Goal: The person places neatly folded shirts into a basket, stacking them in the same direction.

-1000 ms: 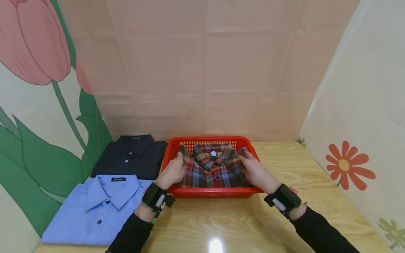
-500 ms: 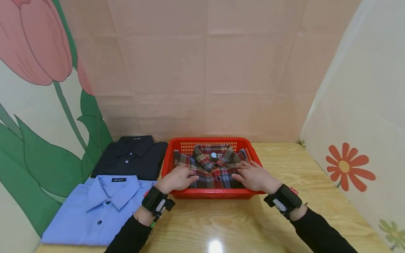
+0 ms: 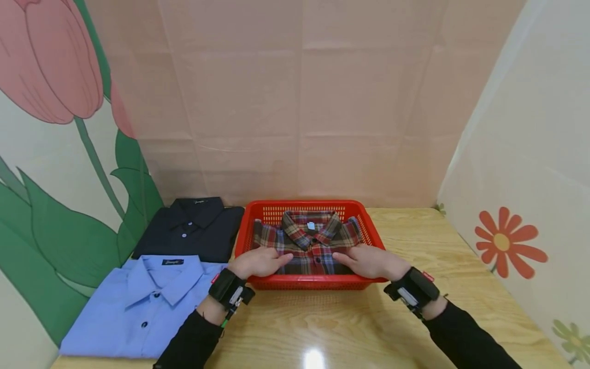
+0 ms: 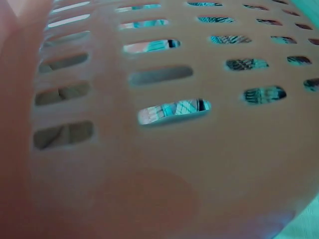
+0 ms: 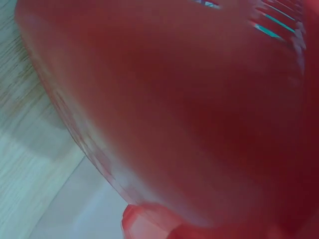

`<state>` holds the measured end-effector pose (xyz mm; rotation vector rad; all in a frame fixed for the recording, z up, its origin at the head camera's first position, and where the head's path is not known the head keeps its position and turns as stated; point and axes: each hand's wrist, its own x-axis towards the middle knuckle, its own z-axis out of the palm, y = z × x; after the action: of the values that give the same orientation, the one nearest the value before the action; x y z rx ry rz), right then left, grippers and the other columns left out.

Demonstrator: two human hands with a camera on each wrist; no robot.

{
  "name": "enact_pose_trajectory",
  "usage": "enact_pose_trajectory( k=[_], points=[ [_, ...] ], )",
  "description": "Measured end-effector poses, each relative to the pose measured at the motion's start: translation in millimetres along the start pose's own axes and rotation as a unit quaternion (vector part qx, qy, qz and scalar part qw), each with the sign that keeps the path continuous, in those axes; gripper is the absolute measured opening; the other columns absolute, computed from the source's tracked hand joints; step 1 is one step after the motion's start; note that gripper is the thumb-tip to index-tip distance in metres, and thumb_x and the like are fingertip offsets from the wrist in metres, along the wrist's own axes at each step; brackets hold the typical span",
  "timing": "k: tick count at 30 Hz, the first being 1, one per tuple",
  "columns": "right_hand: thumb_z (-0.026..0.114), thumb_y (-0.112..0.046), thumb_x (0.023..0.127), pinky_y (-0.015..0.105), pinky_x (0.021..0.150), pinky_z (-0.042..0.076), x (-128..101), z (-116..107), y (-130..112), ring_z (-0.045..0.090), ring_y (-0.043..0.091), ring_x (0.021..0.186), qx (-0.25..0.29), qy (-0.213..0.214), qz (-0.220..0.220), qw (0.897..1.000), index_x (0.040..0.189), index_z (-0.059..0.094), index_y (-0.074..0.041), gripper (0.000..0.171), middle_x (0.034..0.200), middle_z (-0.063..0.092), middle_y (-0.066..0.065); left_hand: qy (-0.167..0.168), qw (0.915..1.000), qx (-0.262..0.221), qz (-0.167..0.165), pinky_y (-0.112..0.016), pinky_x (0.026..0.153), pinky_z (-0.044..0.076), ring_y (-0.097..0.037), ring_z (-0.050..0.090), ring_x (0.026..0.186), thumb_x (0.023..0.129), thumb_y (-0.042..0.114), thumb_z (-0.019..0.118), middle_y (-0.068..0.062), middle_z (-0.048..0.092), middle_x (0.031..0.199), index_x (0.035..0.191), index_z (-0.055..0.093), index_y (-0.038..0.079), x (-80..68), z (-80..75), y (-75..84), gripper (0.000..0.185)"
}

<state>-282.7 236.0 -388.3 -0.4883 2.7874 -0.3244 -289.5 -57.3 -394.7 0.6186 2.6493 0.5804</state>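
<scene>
A folded plaid shirt (image 3: 313,251) lies collar up inside the red basket (image 3: 304,281) in the head view. My left hand (image 3: 260,261) reaches over the basket's near left corner and rests on the shirt, its thumb stretched toward the middle. At the near right corner my right hand (image 3: 366,260) rests on the shirt likewise, thumb pointing inward. The other fingers of both hands are largely hidden. Close up, the slotted basket wall (image 4: 164,149) fills the left wrist view, with bits of plaid cloth in its slots. The right wrist view is mostly blurred red basket wall (image 5: 164,119).
To the left on the wooden table (image 3: 295,323) lie a folded black shirt (image 3: 198,236) and, nearer, a folded light blue shirt (image 3: 133,318). A pink sheet (image 3: 299,102) stands right behind the basket. A flower-printed panel (image 3: 530,179) rises at the right.
Both hands have let go of the plaid shirt's side edges and come nearer, onto its front part. The shirt's sides now lie lower and flatter in the basket.
</scene>
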Motion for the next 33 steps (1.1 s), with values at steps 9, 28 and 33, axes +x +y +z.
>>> enact_pose_trajectory(
  k=[9, 28, 33],
  points=[
    [0.035, -0.057, 0.101, 0.037, 0.073, 0.05, -1, 3, -4, 0.054, 0.012, 0.065, 0.02, 0.02, -0.01, 1.0, 0.099, 0.072, -0.01, 0.06, 0.071, 0.055, -0.003, -0.004, 0.9999, -0.009, 0.005, -0.033, 0.069, 0.042, -0.017, 0.054, 0.063, 0.101, 0.054, 0.039, 0.0, 0.048, 0.066, 0.095, 0.069, 0.008, 0.3, -1.5, -3.1, 0.055],
    [0.042, -0.044, 0.104, 0.054, 0.104, 0.043, -12, 23, -37, 0.055, 0.034, 0.126, 0.033, 0.193, -0.044, 0.98, 0.14, 0.055, -0.01, 0.052, 0.137, 0.058, 0.015, 0.16, 0.9784, 0.016, 0.131, -0.041, 0.096, 0.051, -0.018, 0.063, 0.103, 0.103, 0.037, 0.048, -0.001, 0.069, 0.113, 0.127, 0.065, 0.01, -25.8, -7.9, -10.0, 0.04],
    [0.041, -0.048, 0.103, 0.053, 0.104, 0.044, -13, 24, -49, 0.057, 0.032, 0.125, 0.041, 0.224, -0.056, 0.972, 0.138, 0.058, -0.011, 0.053, 0.137, 0.06, 0.012, 0.202, 0.9679, 0.008, 0.149, -0.039, 0.094, 0.052, -0.016, 0.061, 0.102, 0.102, 0.033, 0.052, -0.002, 0.067, 0.115, 0.126, 0.065, 0.01, -35.6, -7.1, -21.5, 0.036]
  ],
)
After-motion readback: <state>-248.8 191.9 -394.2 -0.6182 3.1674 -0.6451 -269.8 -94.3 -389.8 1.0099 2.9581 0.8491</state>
